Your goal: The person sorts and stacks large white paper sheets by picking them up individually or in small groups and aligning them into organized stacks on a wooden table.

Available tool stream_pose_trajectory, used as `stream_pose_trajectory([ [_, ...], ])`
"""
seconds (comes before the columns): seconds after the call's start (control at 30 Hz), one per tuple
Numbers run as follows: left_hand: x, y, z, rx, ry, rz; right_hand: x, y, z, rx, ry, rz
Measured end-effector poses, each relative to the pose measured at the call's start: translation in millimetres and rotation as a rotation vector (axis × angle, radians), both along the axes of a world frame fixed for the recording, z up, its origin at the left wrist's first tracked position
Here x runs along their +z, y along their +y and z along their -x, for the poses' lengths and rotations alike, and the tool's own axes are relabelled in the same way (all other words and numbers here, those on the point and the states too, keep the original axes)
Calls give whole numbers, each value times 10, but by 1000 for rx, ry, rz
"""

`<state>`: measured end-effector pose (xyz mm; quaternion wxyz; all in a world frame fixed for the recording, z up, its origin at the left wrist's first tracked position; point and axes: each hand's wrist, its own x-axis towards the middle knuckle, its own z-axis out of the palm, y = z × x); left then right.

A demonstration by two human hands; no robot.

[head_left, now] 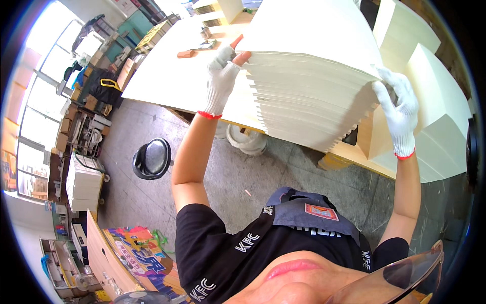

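Widely spread, left hand (pixel 223 76), right hand (pixel 401 104), flanking sheets (pixel 309 93)

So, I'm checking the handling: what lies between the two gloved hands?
A thick stack of white sheets lies between the left hand and the right hand, as the head view shows.

I'm in a workshop, seemingly for paper or card: a thick stack of big pale sheets (pixel 309 93) lies along the near edge of my worktop (pixel 157 76), an orange-handled tool (pixel 186 54) toward its left. Beyond the left edge, cluttered shelving (pixel 76 114) lines tall windows (pixel 38 109); the floor (pixel 217 172) is bare grey concrete.
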<state>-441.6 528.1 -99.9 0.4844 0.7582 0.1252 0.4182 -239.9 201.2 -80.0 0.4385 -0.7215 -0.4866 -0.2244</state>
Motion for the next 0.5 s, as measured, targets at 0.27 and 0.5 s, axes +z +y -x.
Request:
stream_pose_trajectory([
  [0.27, 84, -80, 13, -59, 6, 102, 17, 0, 28, 16, 43, 1],
  [0.5, 25, -8, 4, -121, -29, 153, 9, -13, 45, 17, 41, 14],
])
